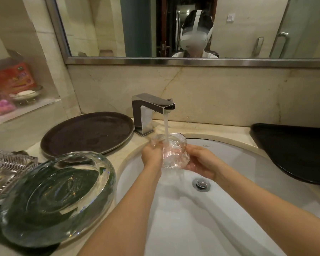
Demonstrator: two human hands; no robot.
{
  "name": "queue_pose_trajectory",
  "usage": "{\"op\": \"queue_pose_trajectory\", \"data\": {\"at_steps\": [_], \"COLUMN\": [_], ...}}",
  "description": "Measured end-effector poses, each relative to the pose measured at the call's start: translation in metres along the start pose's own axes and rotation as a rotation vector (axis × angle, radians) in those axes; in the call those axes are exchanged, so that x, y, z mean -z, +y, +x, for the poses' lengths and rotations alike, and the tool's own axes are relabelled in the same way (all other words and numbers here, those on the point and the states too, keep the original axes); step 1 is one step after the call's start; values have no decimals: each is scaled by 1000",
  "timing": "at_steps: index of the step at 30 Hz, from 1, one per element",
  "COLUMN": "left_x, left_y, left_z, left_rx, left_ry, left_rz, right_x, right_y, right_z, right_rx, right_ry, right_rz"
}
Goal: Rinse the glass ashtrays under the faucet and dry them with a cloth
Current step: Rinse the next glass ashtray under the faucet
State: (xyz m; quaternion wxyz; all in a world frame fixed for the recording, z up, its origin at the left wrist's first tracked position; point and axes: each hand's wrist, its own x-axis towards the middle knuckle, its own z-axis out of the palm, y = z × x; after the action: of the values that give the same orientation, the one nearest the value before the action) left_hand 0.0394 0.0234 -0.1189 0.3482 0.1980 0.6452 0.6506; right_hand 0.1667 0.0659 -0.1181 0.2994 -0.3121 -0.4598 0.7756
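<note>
Ashtray in hand: clear faceted glass ashtray (171,151) at frame centre, tilted under the water stream (166,127), above the far part of the basin
Left hand: left hand (151,156) grips the ashtray's left side, fingers curled round its edge
Right hand: right hand (201,161) cups the ashtray's right and lower side, fingers wrapped under the glass
Faucet: square chrome faucet (151,110) at upper centre, running, spout directly over the ashtray
Basin: white oval sink (238,209) fills the lower right; chrome drain stopper (201,184) just below the right hand; most of the bowl lies open below and to the right of the hands
Waiting pieces: large round glass ashtray (57,196) at lower left, its rim overhanging the sink's left edge; ribbed square glass ashtray (6,169) just beside it at far left
Counter left: round dark tray (87,134) between the large ashtray and the faucet base, near the sink rim
Counter right: black tray (294,150) at right edge, overlapping the basin's rim
Writing: small maker's mark on the sink's far wall, too small to read; red box (11,76) in the upper-left niche, lettering blurred
</note>
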Motion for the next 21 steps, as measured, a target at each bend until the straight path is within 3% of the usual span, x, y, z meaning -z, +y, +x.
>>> {"op": "queue_pose_trajectory", "data": {"at_steps": [4,9,13,18,21], "left_x": [5,6,3,-1,-1], "left_y": [-2,-4,-4,-1,0], "left_z": [2,-1,0,-2,0], "left_rx": [-34,-103,-81,1,51], "left_ry": [8,-17,4,-31,-44], "left_rz": [-7,129,20,-148,-206], "right_x": [-5,-20,-23,-23,-22], "right_y": [7,25,18,9,8], "right_z": [3,9,9,4,2], "right_rx": [-16,56,112,-79,-42], "right_ry": [-19,227,315,215,103], "right_rz": [47,-112,-331,-253,-127]}}
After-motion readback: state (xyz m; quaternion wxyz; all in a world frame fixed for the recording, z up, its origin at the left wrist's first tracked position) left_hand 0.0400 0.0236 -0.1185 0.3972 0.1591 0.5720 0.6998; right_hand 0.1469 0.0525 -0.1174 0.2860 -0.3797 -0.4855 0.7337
